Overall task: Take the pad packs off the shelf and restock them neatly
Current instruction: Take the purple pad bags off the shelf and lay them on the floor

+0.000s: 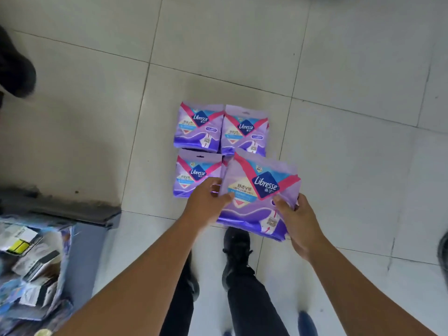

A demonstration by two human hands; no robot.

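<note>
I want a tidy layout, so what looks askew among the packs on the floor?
Nothing stands out: three packs lie square and face-up on the floor. The fourth pack is tilted, but both hands hold it.

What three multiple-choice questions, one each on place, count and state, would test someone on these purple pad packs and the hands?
1. Where do the loose purple plastic pad packs lie?
A. pale tiled floor
B. shelf
C. basket

2. How many packs plainly lie there unheld?
A. one
B. three
C. six

3. What is holding the nearest purple pack?
A. nothing
B. left hand only
C. both hands

Answers:
1 A, they lie flat on the tiled floor.
2 B, two behind, one front left.
3 C, left hand and right hand each have a grip on an edge.
</note>
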